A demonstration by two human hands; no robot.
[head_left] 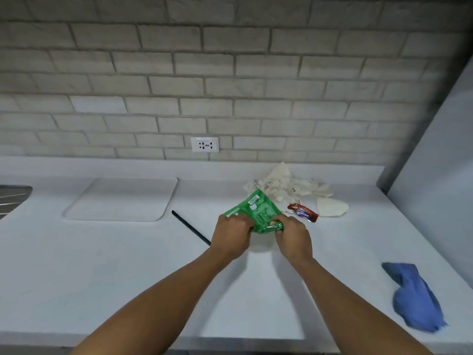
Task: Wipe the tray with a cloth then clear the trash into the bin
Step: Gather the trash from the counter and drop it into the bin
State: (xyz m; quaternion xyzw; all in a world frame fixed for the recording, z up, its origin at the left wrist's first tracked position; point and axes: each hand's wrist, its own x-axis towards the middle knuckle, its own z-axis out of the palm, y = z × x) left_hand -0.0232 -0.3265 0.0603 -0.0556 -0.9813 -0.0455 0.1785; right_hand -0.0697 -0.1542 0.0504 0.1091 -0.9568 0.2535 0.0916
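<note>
— Both hands are on the green wrapper (256, 213): my left hand (231, 237) grips its near left edge, my right hand (293, 238) pinches the near right corner, and I hold it just above the counter (128, 265), right of the middle

— So which step is this?

— Clearing trash, I'd say. The tray (120, 198) lies bare toward the back left of the counter, and the blue cloth (417, 298) lies dropped near the front right corner, so I judge the wiping done

— What's left to pick up?

— Plenty. A red wrapper (303, 212) lies just beyond my right hand, a white paper piece (332, 206) beside it, a heap of crumpled paper (284, 184) against the back edge, and a black straw (190, 228) slants between the tray and my left hand

— And the next move?

— Probably crush the green wrapper small enough for one hand, then gather the rest. No bin shows anywhere, so I'd have to turn to find it

— Room to work?

— Open counter runs from my arms to the front edge, and the left front is free too. The side wall (435, 175) closes off the right, the brick wall (230, 73) the back, and a sink (12, 198) cuts in at the far left. I'd mind loose scraps sliding off the front edge
</note>
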